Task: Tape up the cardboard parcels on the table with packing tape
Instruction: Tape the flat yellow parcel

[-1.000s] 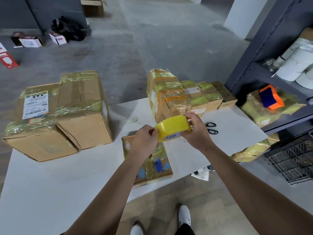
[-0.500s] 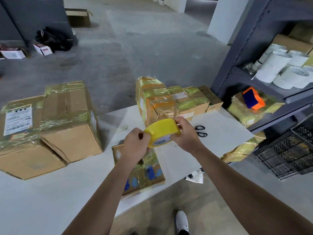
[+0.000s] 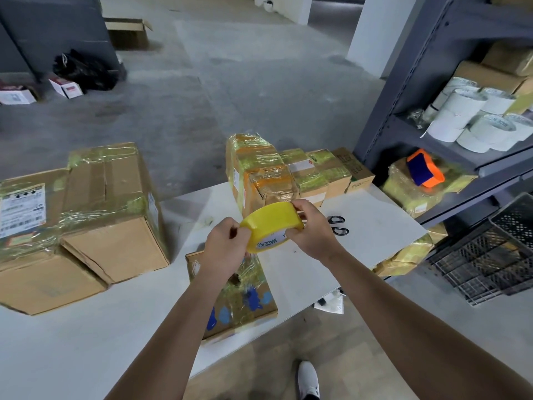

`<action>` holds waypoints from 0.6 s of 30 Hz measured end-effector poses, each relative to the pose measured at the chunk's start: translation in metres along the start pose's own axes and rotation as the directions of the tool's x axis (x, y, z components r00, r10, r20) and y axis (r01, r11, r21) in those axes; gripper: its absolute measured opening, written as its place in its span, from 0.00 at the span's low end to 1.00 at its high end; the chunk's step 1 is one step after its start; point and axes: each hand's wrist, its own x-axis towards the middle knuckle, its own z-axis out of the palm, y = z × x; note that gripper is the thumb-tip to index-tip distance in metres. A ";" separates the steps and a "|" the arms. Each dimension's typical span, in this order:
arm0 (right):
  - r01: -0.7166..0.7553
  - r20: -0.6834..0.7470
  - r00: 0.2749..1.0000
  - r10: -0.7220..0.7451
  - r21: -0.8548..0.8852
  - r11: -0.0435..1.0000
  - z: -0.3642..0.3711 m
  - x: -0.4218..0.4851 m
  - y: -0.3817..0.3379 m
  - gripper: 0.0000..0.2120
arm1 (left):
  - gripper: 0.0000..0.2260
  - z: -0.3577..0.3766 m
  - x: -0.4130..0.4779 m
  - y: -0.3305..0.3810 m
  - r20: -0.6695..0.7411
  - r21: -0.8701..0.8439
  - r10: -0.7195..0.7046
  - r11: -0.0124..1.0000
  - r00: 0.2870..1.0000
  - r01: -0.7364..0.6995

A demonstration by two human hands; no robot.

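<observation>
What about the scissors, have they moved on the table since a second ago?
No. The scissors lie at the same spot beside the row of small parcels.

Yellow packing-tape roll [image 3: 268,223]: white core read "MADE IN", rest hidden. White shipping label [image 3: 23,209] on large brown cardboard parcel [image 3: 43,284] was unreadable.

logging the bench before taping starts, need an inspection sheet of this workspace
surface: white table, parcels on it.
job's things: yellow roll of packing tape held above flat cardboard parcel with blue prints; two large taped cardboard boxes left; row of small tape-wrapped parcels at far edge.
clutter: black-handled scissors on table, right of the roll.
grippers: left hand pinches the roll's rim; right hand grips its other side.
cables: nothing seen.
surroundings: grey metal shelving right, holding white rolls; black mesh crate on floor.
</observation>
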 end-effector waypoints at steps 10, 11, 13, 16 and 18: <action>-0.001 -0.001 1.000 0.001 -0.023 1.000 -0.004 0.007 -0.005 0.24 | 0.16 0.000 0.007 -0.011 0.130 -0.533 -0.154 0.822 0.979 0.200; 0.001 0.003 1.000 -0.001 -0.031 1.000 -0.004 0.007 -0.006 0.24 | 0.17 0.000 0.007 -0.012 0.135 -0.487 -0.145 0.852 0.980 0.193; 0.000 0.007 1.000 0.000 -0.033 0.999 -0.004 0.007 -0.006 0.24 | 0.16 -0.001 0.006 -0.012 0.119 -0.339 -0.113 0.929 0.986 0.147; -0.013 0.010 1.000 0.014 -0.024 1.000 -0.005 0.009 -0.009 0.24 | 0.14 -0.003 0.010 -0.014 0.133 -0.305 -0.073 0.946 0.988 0.111; -0.024 0.018 1.000 0.024 -0.009 1.000 -0.006 0.009 -0.010 0.24 | 0.12 -0.004 0.012 -0.015 0.146 -0.291 -0.054 0.952 0.988 0.095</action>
